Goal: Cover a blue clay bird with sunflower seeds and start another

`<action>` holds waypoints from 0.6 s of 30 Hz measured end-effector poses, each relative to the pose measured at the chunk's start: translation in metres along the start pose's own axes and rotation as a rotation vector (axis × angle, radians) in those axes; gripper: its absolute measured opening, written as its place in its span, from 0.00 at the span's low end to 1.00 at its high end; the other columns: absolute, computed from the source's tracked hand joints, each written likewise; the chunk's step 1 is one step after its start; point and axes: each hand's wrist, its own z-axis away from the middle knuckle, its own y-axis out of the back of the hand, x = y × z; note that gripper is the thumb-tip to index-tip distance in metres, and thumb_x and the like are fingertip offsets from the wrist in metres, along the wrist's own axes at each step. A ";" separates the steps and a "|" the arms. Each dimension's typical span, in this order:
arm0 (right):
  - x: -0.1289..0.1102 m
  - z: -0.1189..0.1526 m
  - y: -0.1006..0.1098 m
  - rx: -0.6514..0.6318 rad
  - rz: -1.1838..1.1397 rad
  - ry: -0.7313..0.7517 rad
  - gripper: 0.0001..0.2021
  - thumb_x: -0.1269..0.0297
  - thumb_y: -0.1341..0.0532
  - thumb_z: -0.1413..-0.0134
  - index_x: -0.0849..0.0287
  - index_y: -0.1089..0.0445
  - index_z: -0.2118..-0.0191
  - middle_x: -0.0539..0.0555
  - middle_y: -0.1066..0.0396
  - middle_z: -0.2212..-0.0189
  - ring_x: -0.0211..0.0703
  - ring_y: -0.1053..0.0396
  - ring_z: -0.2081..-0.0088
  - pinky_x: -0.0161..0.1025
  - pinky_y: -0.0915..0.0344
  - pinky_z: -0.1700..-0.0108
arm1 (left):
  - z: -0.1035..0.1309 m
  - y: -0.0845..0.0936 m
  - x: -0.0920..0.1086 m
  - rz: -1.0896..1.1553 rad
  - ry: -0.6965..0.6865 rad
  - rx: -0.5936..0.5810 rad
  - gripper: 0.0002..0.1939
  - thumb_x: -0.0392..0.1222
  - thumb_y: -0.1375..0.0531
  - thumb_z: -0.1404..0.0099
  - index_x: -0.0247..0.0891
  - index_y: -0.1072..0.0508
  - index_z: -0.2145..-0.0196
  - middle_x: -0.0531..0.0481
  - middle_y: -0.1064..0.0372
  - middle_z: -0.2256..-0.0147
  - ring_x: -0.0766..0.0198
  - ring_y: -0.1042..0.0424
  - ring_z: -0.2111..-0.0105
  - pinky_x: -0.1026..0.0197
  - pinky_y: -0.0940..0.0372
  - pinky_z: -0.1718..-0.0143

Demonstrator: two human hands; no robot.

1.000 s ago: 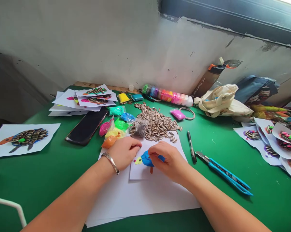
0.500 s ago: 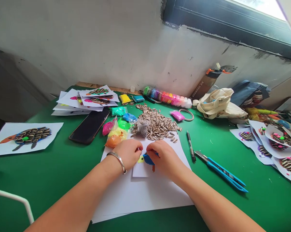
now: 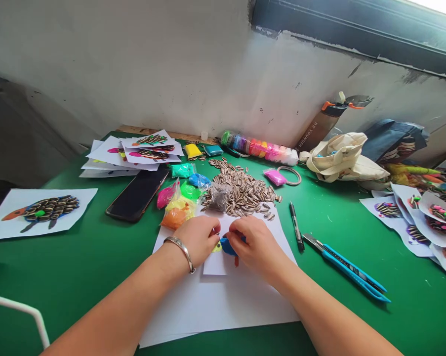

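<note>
Both left hand and right hand form a narrow grip, exact closure unclear, over soft blue clay on a straight-edged card; striped seeds heap behind, smooth table flanks the paper.

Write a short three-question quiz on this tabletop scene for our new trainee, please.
1. Multiple choice: which hand is nearer the yellow shape? A. right B. left
2. True or false: the blue cutter lies to the right of the black pen, as the camera sees it.
3. Fill in: the large heap is made of striped ____.

Key:
1. B. The left hand is nearer; the right hand partly hides the blue shape.
2. True.
3. Seeds.
</note>
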 end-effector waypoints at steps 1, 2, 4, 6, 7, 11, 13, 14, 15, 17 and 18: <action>0.000 0.000 0.000 -0.003 0.000 0.004 0.10 0.74 0.44 0.48 0.59 0.37 0.78 0.49 0.35 0.79 0.38 0.40 0.72 0.35 0.51 0.69 | 0.000 0.000 0.000 -0.004 0.003 -0.001 0.05 0.37 0.45 0.42 0.40 0.29 0.71 0.51 0.28 0.70 0.61 0.31 0.69 0.62 0.42 0.71; 0.000 0.000 0.000 -0.010 0.001 0.004 0.10 0.74 0.44 0.48 0.59 0.37 0.78 0.49 0.36 0.80 0.38 0.40 0.73 0.35 0.51 0.69 | 0.000 0.000 0.001 -0.008 0.006 -0.004 0.05 0.37 0.45 0.42 0.40 0.29 0.71 0.51 0.28 0.71 0.61 0.31 0.70 0.62 0.42 0.71; -0.001 0.000 0.000 -0.024 0.007 0.002 0.10 0.75 0.44 0.49 0.59 0.39 0.79 0.48 0.37 0.80 0.38 0.41 0.73 0.35 0.51 0.68 | 0.000 -0.001 0.002 -0.015 0.014 -0.008 0.05 0.36 0.46 0.42 0.40 0.29 0.70 0.51 0.29 0.71 0.61 0.32 0.70 0.62 0.43 0.72; -0.001 -0.001 0.000 -0.024 0.021 -0.001 0.10 0.74 0.44 0.49 0.59 0.40 0.79 0.48 0.37 0.80 0.38 0.41 0.73 0.36 0.52 0.68 | 0.000 -0.001 0.003 -0.018 0.019 -0.010 0.05 0.36 0.46 0.41 0.40 0.30 0.70 0.51 0.29 0.72 0.61 0.32 0.70 0.62 0.44 0.72; -0.001 -0.001 0.000 -0.019 0.030 -0.003 0.10 0.74 0.44 0.49 0.59 0.40 0.79 0.49 0.37 0.80 0.38 0.42 0.72 0.36 0.52 0.68 | 0.000 -0.001 0.003 -0.017 0.020 -0.010 0.05 0.36 0.46 0.41 0.40 0.30 0.70 0.51 0.29 0.72 0.61 0.32 0.71 0.62 0.44 0.72; 0.001 -0.001 -0.001 -0.011 0.059 -0.004 0.10 0.73 0.45 0.48 0.60 0.41 0.79 0.49 0.37 0.79 0.38 0.42 0.72 0.36 0.53 0.69 | 0.001 -0.002 0.002 -0.011 0.013 -0.006 0.04 0.36 0.46 0.41 0.40 0.31 0.70 0.51 0.30 0.72 0.61 0.33 0.71 0.62 0.44 0.72; 0.001 -0.001 -0.001 -0.013 0.064 -0.004 0.10 0.73 0.45 0.48 0.59 0.40 0.78 0.49 0.37 0.79 0.38 0.42 0.72 0.36 0.54 0.69 | 0.001 -0.002 0.001 -0.006 0.014 -0.003 0.04 0.36 0.46 0.42 0.40 0.31 0.71 0.51 0.30 0.72 0.62 0.33 0.71 0.62 0.45 0.72; 0.001 -0.001 -0.001 -0.016 0.067 -0.006 0.10 0.72 0.45 0.48 0.59 0.40 0.78 0.49 0.37 0.79 0.38 0.42 0.72 0.36 0.54 0.69 | 0.001 -0.002 0.001 -0.001 0.016 -0.002 0.04 0.36 0.46 0.42 0.40 0.32 0.71 0.51 0.30 0.72 0.62 0.33 0.71 0.62 0.45 0.72; 0.001 0.000 -0.001 -0.017 0.069 -0.009 0.10 0.72 0.45 0.48 0.60 0.40 0.78 0.49 0.37 0.79 0.38 0.42 0.72 0.37 0.54 0.69 | 0.001 -0.002 0.001 0.005 0.019 -0.003 0.04 0.36 0.46 0.42 0.40 0.32 0.71 0.51 0.30 0.72 0.62 0.33 0.71 0.62 0.45 0.72; 0.000 -0.001 -0.001 -0.020 0.079 -0.020 0.10 0.72 0.45 0.47 0.60 0.41 0.78 0.49 0.37 0.79 0.38 0.42 0.72 0.37 0.54 0.69 | 0.000 -0.002 0.001 0.017 0.025 -0.006 0.03 0.37 0.45 0.42 0.40 0.32 0.72 0.52 0.30 0.72 0.62 0.33 0.71 0.63 0.45 0.72; 0.000 -0.001 -0.001 -0.023 0.084 -0.027 0.10 0.72 0.45 0.47 0.60 0.41 0.78 0.49 0.36 0.79 0.38 0.42 0.72 0.37 0.55 0.69 | 0.000 -0.001 0.001 0.022 0.029 -0.009 0.03 0.37 0.45 0.42 0.40 0.32 0.72 0.52 0.30 0.72 0.62 0.33 0.71 0.63 0.45 0.73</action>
